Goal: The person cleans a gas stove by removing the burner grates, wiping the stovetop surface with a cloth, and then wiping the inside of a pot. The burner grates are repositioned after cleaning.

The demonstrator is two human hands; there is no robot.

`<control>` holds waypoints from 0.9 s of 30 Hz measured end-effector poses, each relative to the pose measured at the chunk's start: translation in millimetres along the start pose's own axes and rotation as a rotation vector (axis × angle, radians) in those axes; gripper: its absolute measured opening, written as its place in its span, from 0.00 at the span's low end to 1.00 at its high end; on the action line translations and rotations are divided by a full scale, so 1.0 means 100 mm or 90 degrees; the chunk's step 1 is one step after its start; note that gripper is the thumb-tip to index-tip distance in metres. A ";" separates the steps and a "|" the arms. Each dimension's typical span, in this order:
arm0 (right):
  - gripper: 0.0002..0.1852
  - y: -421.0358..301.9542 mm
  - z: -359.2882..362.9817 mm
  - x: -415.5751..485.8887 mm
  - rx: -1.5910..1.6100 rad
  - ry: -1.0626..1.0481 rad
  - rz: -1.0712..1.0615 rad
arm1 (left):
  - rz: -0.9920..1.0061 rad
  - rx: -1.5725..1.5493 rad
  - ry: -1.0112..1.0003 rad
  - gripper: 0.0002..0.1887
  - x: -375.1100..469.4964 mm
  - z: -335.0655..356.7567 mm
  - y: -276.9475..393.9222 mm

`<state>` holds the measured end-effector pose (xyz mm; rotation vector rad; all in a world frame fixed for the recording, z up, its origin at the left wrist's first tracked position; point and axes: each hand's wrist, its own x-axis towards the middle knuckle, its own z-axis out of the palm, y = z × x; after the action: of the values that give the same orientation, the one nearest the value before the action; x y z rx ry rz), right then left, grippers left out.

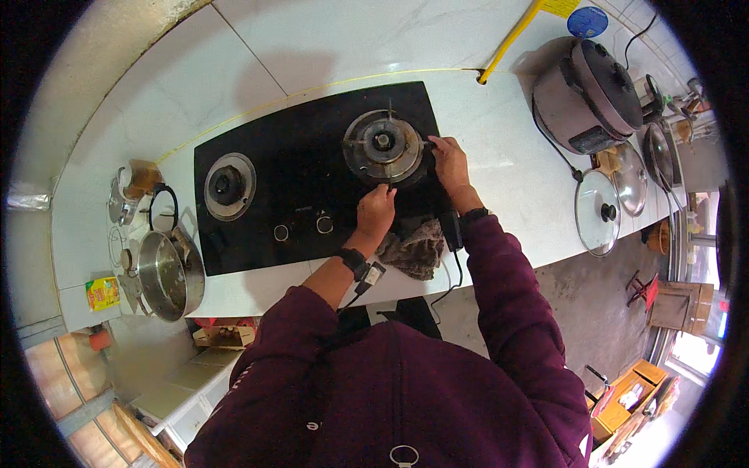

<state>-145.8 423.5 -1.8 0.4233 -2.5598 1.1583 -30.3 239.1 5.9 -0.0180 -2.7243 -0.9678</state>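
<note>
A black glass gas hob [292, 169] lies before me on the white counter. Over its right burner [383, 140] sits a metal pan support [390, 108] with prongs pointing outward. My left hand [377, 212] pinches the front prong between thumb and fingers. On the other side, my right hand [450, 165] grips the prong at the right. Whether the support is lifted or resting, I cannot tell. The left burner [225, 184] shows its cap and metal drip ring, with no pan support on it. Two control knobs [324, 224] are near the hob's front edge.
A crumpled grey-brown cloth [416, 250] lies at the counter's front edge. Left of the hob stands a steel pot [169, 275]. An electric pressure cooker [579, 99] and glass lids [597, 213] are at the right. A yellow hose [510, 41] enters the counter behind.
</note>
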 end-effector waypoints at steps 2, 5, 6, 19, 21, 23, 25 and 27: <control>0.22 0.01 0.01 0.03 0.026 -0.012 0.008 | 0.007 0.000 0.004 0.09 0.02 -0.01 0.01; 0.27 0.00 0.01 0.07 0.082 -0.022 0.018 | 0.004 -0.025 0.013 0.09 0.05 0.02 0.00; 0.28 -0.01 0.01 0.09 0.105 -0.026 0.025 | 0.000 -0.037 0.017 0.09 0.06 0.04 0.00; 0.25 -0.21 -0.03 -0.01 0.113 0.034 0.187 | -0.122 0.028 0.147 0.13 0.49 -0.56 -0.47; 0.14 -0.36 0.02 -0.20 0.111 0.072 0.180 | -0.096 0.013 0.094 0.15 0.61 -0.64 -0.58; 0.12 -0.54 0.16 -0.41 0.216 0.029 0.227 | -0.083 0.005 0.045 0.15 0.71 -0.65 -0.69; 0.13 -0.69 0.29 -0.52 0.179 -0.010 0.206 | -0.091 0.003 -0.001 0.15 0.78 -0.62 -0.77; 0.14 -0.76 0.37 -0.51 0.196 0.015 0.226 | -0.056 0.027 0.026 0.12 0.82 -0.60 -0.84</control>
<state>-75.5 355.1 6.2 0.0143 -2.5053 1.6791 -104.4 130.5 18.1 0.1289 -2.7277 -0.9220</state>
